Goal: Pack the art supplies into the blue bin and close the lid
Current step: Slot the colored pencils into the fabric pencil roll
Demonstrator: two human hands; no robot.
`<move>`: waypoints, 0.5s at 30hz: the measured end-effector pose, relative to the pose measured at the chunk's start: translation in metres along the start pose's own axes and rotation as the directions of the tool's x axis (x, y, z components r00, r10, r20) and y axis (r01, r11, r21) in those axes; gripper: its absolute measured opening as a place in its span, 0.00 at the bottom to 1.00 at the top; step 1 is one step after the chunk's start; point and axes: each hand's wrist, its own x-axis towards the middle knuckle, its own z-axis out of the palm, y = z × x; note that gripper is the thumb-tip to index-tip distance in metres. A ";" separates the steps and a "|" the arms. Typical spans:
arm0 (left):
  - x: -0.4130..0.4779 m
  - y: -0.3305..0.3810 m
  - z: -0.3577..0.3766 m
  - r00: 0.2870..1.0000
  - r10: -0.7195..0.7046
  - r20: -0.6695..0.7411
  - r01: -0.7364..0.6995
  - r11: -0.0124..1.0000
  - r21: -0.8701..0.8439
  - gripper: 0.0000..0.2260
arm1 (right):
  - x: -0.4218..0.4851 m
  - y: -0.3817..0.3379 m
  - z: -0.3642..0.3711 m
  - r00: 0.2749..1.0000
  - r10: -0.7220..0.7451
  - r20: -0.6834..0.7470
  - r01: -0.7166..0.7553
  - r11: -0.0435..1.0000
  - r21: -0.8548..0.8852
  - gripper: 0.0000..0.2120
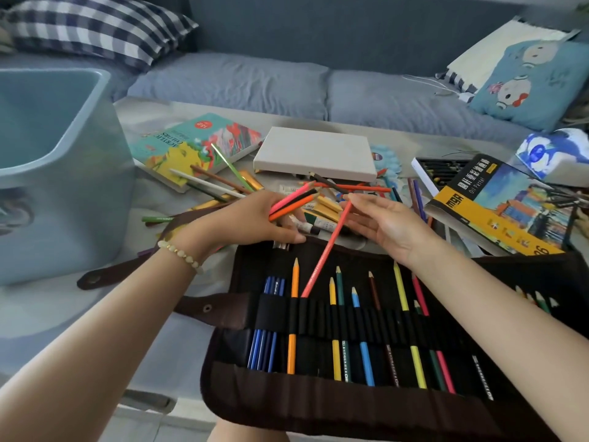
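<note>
Pencil roll (287,406) unrolled | left hand (245,218) grips pencil bundle (293,200) | right hand (389,228) pinches red pencil (325,253)

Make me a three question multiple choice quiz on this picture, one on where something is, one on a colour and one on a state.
1. Seen from the person, where does the blue bin stand?
A) left of the pencil roll
B) right of it
C) on top of it

2. What colour is the pencil pinched by the right hand?
A) green
B) blue
C) coral red

3. The pencil roll is:
A) rolled up and strapped
B) lying open and flat
C) inside the bin

Answers:
1 A, the bin fills the left edge of the view, beside the roll.
2 C, the slanted pencil that the hand holds is coral red.
3 B, the roll's rows of loops lie exposed in front of the person.
</note>
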 end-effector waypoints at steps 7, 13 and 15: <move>0.007 0.002 -0.003 1.000 -0.004 -0.017 0.003 0.996 -0.090 0.19 | 0.013 -0.016 0.016 0.998 -0.054 -0.040 0.038 0.947 -0.320 0.11; 0.011 0.002 -0.003 0.999 -0.044 -0.020 0.042 0.995 -0.089 0.21 | 0.013 -0.016 0.033 1.000 0.002 0.027 0.014 0.803 -0.596 0.10; 0.010 0.001 -0.001 0.999 -0.042 -0.020 0.040 0.994 -0.104 0.19 | 0.012 -0.018 0.036 0.994 0.074 0.080 -0.013 0.807 -0.591 0.09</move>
